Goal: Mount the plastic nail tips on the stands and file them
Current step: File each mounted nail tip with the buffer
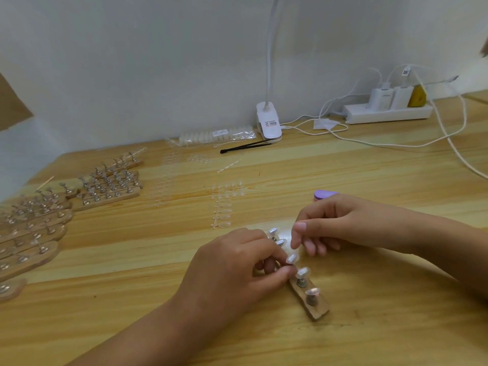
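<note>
Far left, other stands (39,225) lie in rows on the table (132,273); whether their posts carry tips is too small to tell. Right of them, loose clear tips (223,207) lie on their sprues, with a bag (216,136) of more by the wall.

The left hand (232,268) has its fingers curled, thumb and forefinger pinching the middle post of the stand (313,310), which lies slanted on the table. A tip (291,258) sits on that post, just past the thumb. Four more posts along the stand are capped too.

The right hand (338,225) hovers just beyond, forefinger pointing down close above the tip, other fingers loosely curled, nothing seen in them. The purple file (323,194) lies behind this hand, untouched, so mounting seems nearly done and filing not yet begun.

The risks:
- Pressing off-centre would probably tilt the tip or pop it off.
- A clear tip that drops would be hard to find on the pale wood.
- A loose pinch could let the stand skid.
- The right wrist might nudge the near posts.
</note>
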Motion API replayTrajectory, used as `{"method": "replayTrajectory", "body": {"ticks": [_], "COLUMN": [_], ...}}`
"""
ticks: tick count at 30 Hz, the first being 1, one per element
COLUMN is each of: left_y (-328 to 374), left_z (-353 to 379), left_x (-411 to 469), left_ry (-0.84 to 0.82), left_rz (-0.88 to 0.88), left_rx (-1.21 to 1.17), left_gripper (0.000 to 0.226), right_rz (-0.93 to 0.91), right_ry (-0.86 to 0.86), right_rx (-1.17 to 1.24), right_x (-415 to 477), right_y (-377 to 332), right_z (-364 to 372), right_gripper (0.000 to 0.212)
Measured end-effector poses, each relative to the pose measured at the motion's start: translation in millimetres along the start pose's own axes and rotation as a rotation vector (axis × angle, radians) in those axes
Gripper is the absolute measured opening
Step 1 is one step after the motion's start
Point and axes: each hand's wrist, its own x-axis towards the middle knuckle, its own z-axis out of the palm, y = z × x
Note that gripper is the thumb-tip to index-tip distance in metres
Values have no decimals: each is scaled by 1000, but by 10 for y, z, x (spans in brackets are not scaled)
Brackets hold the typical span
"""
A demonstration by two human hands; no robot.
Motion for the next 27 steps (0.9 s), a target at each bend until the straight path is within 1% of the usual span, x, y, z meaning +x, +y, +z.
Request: {"method": "replayTrajectory", "body": {"ticks": [3, 7, 14, 17, 19, 22, 23, 24, 26, 27], "left_y": [5, -12, -32, -47, -48, -31, -31, -29, -27, -35], "left_z": [28, 55, 27, -19, -37, -77, -97, -114, -144, -154], "left_x": [8, -5, -23, -30, -36, -48, -52, -46, -15, 6], "left_ry": [-13, -36, -51, -95, -107, -22, 22, 60, 130, 165], "left_rz": [-18, -118, -207, -277, -286, -280, -275, -273, -299, -340], "left_rx": [1, -176, -350, -451, -497, -660, -734, -811, -953, -1003], "left_gripper": [23, 24, 16, 15, 18, 16, 21, 25, 30, 29], "right_rz": [-20, -28, -53, -78, -102, -136, -192, -291, -529, -607], "right_ry": [-11, -10, 4, 65, 114, 150, 200, 294, 534, 630], "right_rx": [24, 17, -82, -67, -50, -31, -70, -175, -507, -687], "right_x": [11, 32, 17, 31, 46, 58, 58, 54, 39, 30], "right_y": [25, 70, 128, 148, 183, 229, 238, 250, 261, 258], "right_z": [-3, -12, 0, 21, 33, 31, 22, -5, -92, -148], "right_gripper": [27, 23, 19, 19, 19, 20, 19, 18, 15, 12]}}
